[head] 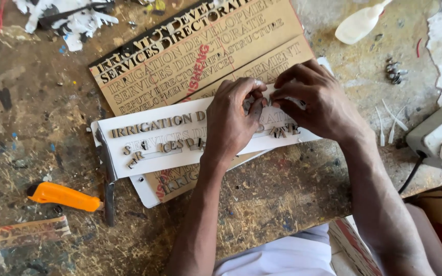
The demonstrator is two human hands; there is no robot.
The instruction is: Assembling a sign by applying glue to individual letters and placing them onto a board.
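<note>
Risk: small cut letter [256, 108] pinched btwn my left hand [231, 122] & right hand [315, 102], both gripping; slip = crooked on white sign board [149, 145], knocks glued letters [154, 125] beside left hand.

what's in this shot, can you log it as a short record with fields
setting: worn, paint-stained wooden workbench
left hand: left hand over the white sign panel, fingertips pinching a small cut-out letter
right hand: right hand meets the left, fingertips on the same small piece
on the panel: rows of raised cut-out letters, some loose and crooked
beneath: brown stencil boards with cut lettering
left of panel: orange utility knife
top right: white squeeze bottle lying on its side
right edge: grey device with a cable
</note>
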